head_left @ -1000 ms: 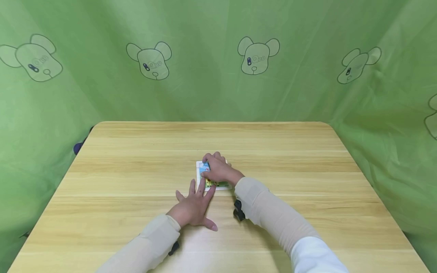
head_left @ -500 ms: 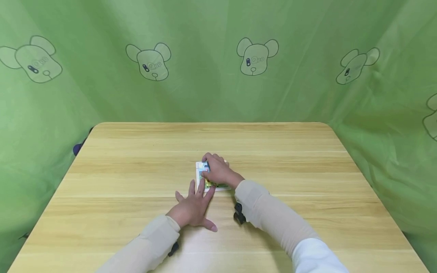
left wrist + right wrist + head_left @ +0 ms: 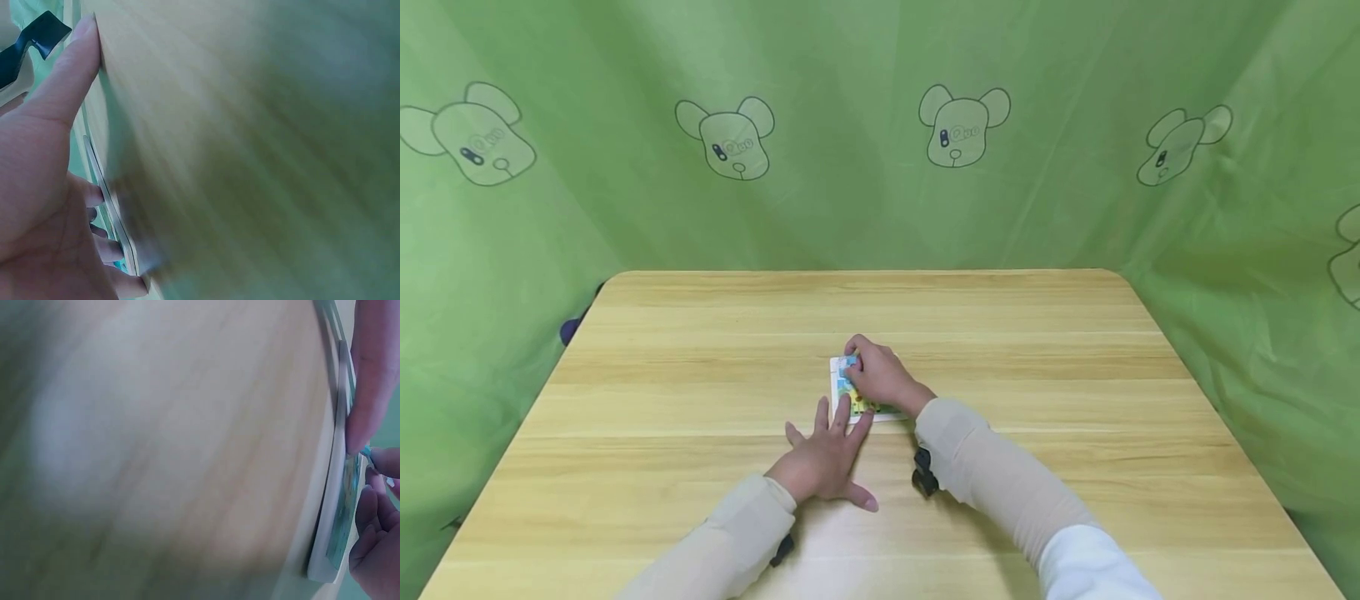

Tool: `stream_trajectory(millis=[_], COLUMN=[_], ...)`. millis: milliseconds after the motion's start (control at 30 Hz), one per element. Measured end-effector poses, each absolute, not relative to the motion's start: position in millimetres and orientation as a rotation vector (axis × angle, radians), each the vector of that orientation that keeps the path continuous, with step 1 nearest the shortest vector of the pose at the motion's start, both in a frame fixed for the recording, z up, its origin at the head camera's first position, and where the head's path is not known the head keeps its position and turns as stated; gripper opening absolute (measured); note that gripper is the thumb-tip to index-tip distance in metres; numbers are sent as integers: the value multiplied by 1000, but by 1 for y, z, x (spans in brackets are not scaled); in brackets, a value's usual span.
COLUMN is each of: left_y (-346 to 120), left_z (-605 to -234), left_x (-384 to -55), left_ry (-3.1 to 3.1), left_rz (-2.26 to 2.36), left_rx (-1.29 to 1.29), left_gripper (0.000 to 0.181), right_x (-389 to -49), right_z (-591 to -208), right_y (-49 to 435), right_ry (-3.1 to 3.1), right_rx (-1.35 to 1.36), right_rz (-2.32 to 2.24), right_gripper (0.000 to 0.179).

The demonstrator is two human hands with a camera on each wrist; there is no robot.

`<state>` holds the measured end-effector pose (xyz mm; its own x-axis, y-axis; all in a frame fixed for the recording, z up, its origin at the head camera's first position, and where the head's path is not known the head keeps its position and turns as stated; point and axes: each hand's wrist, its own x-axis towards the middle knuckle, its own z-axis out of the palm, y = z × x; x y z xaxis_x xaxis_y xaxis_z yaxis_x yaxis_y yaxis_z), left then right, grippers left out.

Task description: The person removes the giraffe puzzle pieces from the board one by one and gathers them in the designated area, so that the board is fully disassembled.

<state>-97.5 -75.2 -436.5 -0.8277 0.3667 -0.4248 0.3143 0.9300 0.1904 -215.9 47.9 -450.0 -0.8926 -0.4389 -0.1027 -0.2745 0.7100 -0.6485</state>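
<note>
A small picture puzzle board (image 3: 834, 392) with a white rim lies flat near the middle of the table. Blue sky and a yellow giraffe-like figure show on its uncovered part. My left hand (image 3: 822, 462) is spread, palm down, with fingertips on the board's near edge and the thumb out to the side. Over the board's right half, my right hand (image 3: 883, 377) bends its fingers. In the right wrist view its thumb and forefinger pinch a small blue-green puzzle piece (image 3: 367, 452) at the picture's surface. The hand hides much of the picture.
The wooden table (image 3: 1015, 325) spreads around the board on all sides. A green curtain (image 3: 850, 200) with bear-head outlines hangs behind and beside it. A dark object (image 3: 570, 331) shows past the table's left edge. Black wrist devices (image 3: 925, 473) sit under the forearms.
My right thumb has moved away from the near side toward the forefinger, and the fingers have drawn together. More of the picture's left part shows. My left hand has stayed in place.
</note>
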Motion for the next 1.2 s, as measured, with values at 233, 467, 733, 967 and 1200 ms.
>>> stream_trajectory(millis=[233, 467, 733, 967, 1200], left_y=[-75, -75, -75, -75, -76], left_z=[-436, -435, -436, -437, -438], left_x=[-98, -97, -97, -97, -98], left_ry=[2608, 2606, 2615, 2619, 2626], left_rz=[161, 175, 189, 199, 209], left_rx=[487, 481, 482, 484, 484], left_gripper=[121, 122, 122, 123, 124], right_x=[-218, -221, -225, -228, -231], right_z=[-447, -446, -449, -450, -450], right_y=[55, 70, 91, 112, 139], right_ry=[2645, 2680, 2686, 2707, 2729], right_rx=[-479, -438, -345, -337, -301], right_rz=[-1030, -1053, -1052, -1029, -983], right_gripper=[16, 20, 19, 20, 21])
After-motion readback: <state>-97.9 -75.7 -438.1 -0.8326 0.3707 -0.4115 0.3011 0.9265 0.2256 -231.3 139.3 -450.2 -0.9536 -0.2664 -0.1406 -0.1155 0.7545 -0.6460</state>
